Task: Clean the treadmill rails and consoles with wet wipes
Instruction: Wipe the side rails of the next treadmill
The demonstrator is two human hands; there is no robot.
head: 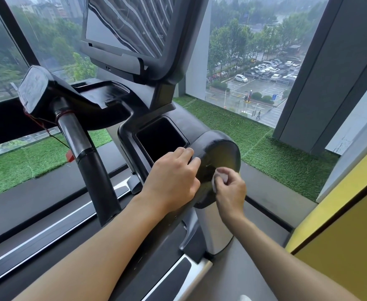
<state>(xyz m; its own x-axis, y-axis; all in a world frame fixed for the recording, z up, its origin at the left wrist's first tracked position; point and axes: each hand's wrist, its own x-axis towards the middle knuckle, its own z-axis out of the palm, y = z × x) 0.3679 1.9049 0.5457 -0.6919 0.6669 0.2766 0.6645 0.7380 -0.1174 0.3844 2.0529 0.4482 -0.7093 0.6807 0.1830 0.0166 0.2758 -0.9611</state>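
Showing a treadmill [113,101] seen from the user's position, set before a large window [254,51] with a strip of artificial grass [265,144] at its foot. The screen [123,25] stands tilted at the top of the console and is not being touched. Below and to its right, the right rail [221,148] ends in a broad, rounded black cap, and this cap is the surface being worked on. A dark square pocket [160,137] is sunk into the rail just beside the cap. The left rail's upright grip [91,170] stands well apart to the left.

The left hand [173,179] lies over the top of the right rail, its fingers [186,153] bent over the rail near the pocket's rim. This hold probably steadies the body while the other hand rubs. The right hand [230,192] is at the flat end face of the cap, fingers curled and grasping a wipe [221,175]. The wipe is bunched into a small white wad between thumb and fingertips and pressed against the cap. Bunching it probably concentrates pressure on one spot and keeps the damp surface facing the plastic. Judged from this view, cleaning is in hand at the rail end; whether the screen is done cannot be told.
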